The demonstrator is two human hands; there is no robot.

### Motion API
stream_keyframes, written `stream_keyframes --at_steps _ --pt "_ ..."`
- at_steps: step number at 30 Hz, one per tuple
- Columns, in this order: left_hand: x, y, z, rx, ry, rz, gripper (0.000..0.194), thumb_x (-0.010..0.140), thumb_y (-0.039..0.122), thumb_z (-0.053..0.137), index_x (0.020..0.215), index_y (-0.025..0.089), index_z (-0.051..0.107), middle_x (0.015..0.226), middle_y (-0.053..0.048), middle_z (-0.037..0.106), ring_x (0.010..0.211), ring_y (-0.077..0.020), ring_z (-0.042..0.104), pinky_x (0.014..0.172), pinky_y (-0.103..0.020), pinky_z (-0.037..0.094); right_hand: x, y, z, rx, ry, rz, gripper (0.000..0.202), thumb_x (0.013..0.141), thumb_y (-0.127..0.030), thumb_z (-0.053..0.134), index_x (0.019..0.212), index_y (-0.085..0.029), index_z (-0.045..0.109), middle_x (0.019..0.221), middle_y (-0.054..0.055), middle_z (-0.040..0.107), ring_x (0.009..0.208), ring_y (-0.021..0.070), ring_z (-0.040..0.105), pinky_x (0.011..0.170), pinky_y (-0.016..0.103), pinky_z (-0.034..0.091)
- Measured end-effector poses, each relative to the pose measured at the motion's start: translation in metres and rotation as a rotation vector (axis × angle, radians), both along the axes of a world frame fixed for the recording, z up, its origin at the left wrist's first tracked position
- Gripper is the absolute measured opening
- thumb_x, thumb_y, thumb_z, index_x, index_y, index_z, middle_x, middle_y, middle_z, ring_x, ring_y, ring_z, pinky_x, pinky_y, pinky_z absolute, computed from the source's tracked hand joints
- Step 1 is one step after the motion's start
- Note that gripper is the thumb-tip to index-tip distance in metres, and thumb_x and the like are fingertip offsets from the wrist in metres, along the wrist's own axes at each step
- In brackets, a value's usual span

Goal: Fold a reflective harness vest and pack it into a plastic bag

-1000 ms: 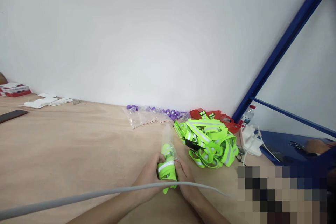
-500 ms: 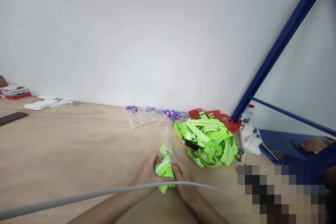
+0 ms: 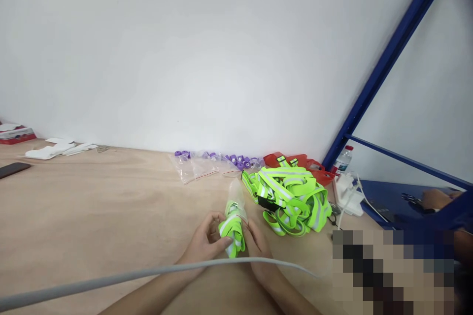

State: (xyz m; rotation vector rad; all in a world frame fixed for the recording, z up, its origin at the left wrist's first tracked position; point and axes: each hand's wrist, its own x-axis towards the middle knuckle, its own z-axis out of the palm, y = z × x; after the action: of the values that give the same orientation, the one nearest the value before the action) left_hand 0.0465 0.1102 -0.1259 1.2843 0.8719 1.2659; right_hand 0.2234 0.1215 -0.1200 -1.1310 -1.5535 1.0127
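A folded bundle of fluorescent yellow-green reflective strap sits between my two hands, its upper part inside a small clear plastic bag. My left hand grips the bundle's left side, thumb pressed across its lower part. On the other side, my right hand is closed around the bag's mouth edge and the strap's right side; its fingertips are partly hidden. The bag's closed end points away from me toward the wall. Just to the right lies a tangled pile of similar reflective straps with black buckles.
Purple rolled pieces and clear bags lie along the wall. A red plastic bag touches the pile. A grey cable crosses before my forearms. At right are a bottle, a blue frame and another person's hand.
My left thumb has come over the bundle's lower front. The strap end that hung below is drawn in, and the bundle looks more compact. The view has shifted slightly.
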Motion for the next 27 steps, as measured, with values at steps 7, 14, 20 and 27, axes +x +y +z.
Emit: stream_keyframes --at_steps 7,14,20,27 --pt "-0.008 0.006 0.007 0.120 0.171 0.058 0.046 0.086 0.058 0.067 0.109 0.018 0.073 0.109 -0.010 0.065 0.091 -0.0219 0.059 0.081 -0.033 0.048 0.000 0.003 0.000 -0.013 0.097 -0.011 0.040 0.092 -0.060 0.056 0.079 -0.023 0.060 0.081 0.003 0.062 0.079 0.0205 0.056 0.074 0.030 0.049" --pt "-0.011 0.011 -0.005 -0.022 0.221 0.130 0.047 0.076 0.039 0.078 0.114 0.019 0.059 0.101 -0.006 0.064 0.084 -0.0195 0.058 0.075 -0.031 0.048 -0.003 -0.003 0.008 -0.092 0.146 0.051 0.045 0.088 -0.065 0.058 0.078 -0.022 0.057 0.078 0.000 0.056 0.076 0.0194 0.052 0.070 0.029 0.047" --pt "-0.012 0.016 -0.013 -0.010 0.165 0.085 0.037 0.075 0.045 0.079 0.084 0.020 0.053 0.075 0.003 0.051 0.070 -0.0142 0.047 0.064 -0.026 0.039 -0.005 -0.011 0.009 -0.100 0.283 0.191 0.048 0.086 -0.072 0.057 0.087 -0.023 0.056 0.078 0.000 0.057 0.071 0.0178 0.052 0.066 0.029 0.044" --pt "-0.009 0.014 -0.006 -0.081 0.218 0.067 0.048 0.070 0.057 0.079 0.078 0.019 0.052 0.072 0.003 0.050 0.068 -0.0149 0.048 0.064 -0.027 0.038 -0.010 -0.010 0.003 -0.144 0.245 0.183 0.064 0.063 -0.036 0.087 0.113 -0.025 0.048 0.103 0.004 0.068 0.088 0.0220 0.065 0.075 0.031 0.052"
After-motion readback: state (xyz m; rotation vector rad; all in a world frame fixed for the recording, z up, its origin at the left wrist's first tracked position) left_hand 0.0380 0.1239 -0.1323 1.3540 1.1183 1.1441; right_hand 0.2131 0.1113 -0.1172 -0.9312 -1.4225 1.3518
